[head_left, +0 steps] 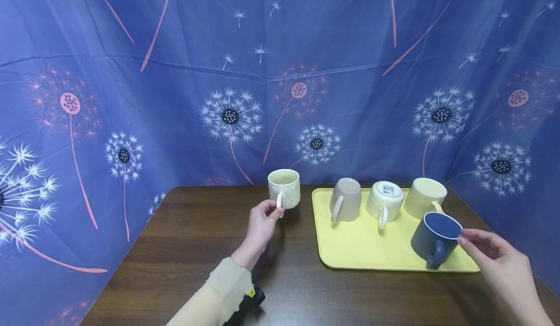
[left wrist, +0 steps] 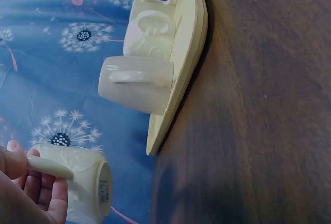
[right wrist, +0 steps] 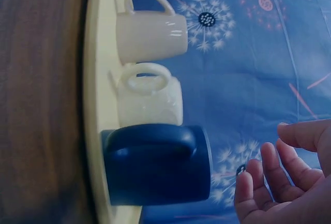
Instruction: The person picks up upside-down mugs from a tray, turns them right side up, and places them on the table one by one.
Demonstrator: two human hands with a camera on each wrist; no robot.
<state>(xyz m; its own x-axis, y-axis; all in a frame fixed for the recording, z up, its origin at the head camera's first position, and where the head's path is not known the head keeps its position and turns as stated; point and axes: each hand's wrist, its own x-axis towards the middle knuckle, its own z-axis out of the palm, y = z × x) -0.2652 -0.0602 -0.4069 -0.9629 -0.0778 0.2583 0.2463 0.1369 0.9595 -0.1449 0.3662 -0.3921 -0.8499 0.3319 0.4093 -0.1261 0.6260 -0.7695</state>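
Observation:
My left hand [head_left: 261, 223] pinches the handle of an embossed cream mug [head_left: 284, 186] between thumb and fingers. The mug is upright in the air left of the tray, and its labelled base shows in the left wrist view. On the right front of a yellow tray [head_left: 358, 250] a navy mug [head_left: 430, 241] with a white rim stands upright, handle toward me. My right hand [head_left: 503, 255] is beside that mug, fingertips right at its rim in the head view. In the right wrist view its loosely bent fingers [right wrist: 270, 164] show a gap from the mug.
Along the tray's back stand an upside-down pinkish-grey mug [head_left: 347, 199], an upside-down white mug [head_left: 385, 201] with a marked base, and a cream mug [head_left: 424, 198] behind the navy one. A brown wooden table [head_left: 188, 248] lies beneath; a blue dandelion-print cloth [head_left: 183, 112] hangs behind.

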